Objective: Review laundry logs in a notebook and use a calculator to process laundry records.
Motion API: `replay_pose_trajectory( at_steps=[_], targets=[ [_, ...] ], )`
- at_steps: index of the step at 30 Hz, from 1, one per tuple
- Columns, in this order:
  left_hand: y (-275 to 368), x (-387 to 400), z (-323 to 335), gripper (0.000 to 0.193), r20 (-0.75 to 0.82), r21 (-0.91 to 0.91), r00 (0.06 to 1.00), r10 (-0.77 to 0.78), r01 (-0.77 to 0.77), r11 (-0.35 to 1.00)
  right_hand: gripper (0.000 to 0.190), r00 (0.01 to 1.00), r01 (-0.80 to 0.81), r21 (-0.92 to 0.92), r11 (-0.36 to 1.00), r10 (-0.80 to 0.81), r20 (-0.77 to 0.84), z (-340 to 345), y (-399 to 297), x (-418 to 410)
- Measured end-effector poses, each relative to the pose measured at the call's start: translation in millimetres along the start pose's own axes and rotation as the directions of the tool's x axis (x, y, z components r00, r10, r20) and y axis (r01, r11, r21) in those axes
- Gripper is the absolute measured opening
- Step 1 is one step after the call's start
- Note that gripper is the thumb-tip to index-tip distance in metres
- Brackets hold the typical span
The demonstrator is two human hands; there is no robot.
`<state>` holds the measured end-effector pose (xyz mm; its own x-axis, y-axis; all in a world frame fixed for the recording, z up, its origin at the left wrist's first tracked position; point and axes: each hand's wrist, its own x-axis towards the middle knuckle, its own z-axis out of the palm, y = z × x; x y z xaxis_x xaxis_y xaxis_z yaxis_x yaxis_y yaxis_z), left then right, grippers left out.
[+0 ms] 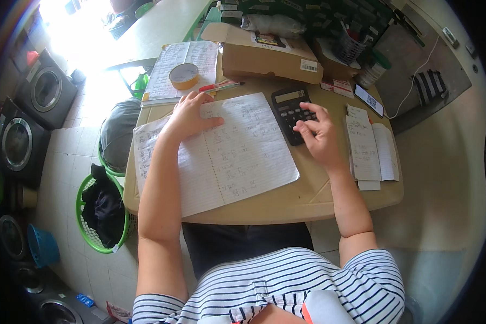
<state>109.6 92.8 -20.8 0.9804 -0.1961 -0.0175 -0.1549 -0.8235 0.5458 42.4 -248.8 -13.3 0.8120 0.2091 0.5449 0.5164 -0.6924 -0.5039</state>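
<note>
An open lined notebook (247, 162) with handwritten notes lies tilted on the beige plastic table (308, 206). My left hand (192, 115) rests on its upper part, fingers spread and thumb pointing right across the page. To the right of the notebook lies a black desk calculator (293, 115), with digits on its display. My right hand (318, 131) hovers at the calculator's right side, fingers bent over the keys; it holds nothing. Whether a fingertip touches a key cannot be told. Just beyond my left hand are a red pen (214, 86) and a second pen beside it.
A tape roll (184, 76) sits on a written sheet (162, 83) at the back left. Behind stands a cardboard box (267, 56). A phone (368, 100) and small notepads (362, 150) lie at right. Laundry baskets (81, 214) and front-load washing machines (18, 139) stand at left.
</note>
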Motion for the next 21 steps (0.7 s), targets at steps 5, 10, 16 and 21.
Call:
replay_pose_trajectory(
  at_steps=[5, 10, 16, 21],
  targets=[
    [1.0, 1.8, 0.6, 0.072, 0.001, 0.036, 1.0, -0.024, 0.024, 0.999, 0.018, 0.997, 0.08, -0.067, 0.995, -0.079, 0.008, 2.7, 1.2, 0.6],
    [0.5, 3.6, 2.0, 0.073, -0.014, 0.056, 1.0, -0.009, 0.01, 0.998, 0.021, 0.999, -0.025, -0.019, 1.0, 0.024, -0.045, 12.1, 11.1, -1.5],
    [4.2, -0.1, -1.5, 0.071, 0.009, 0.009, 1.0, -0.026, 0.026, 1.0, 0.022, 0.998, -0.007, -0.128, 0.992, -0.001, -0.063, 1.3, 7.4, 2.9],
    [2.5, 1.7, -0.9, 0.071, 0.007, 0.008, 1.0, -0.011, 0.011, 1.0, 0.022, 0.994, -0.092, -0.172, 0.981, 0.08, -0.074, 3.8, 23.0, -1.4]
  ],
)
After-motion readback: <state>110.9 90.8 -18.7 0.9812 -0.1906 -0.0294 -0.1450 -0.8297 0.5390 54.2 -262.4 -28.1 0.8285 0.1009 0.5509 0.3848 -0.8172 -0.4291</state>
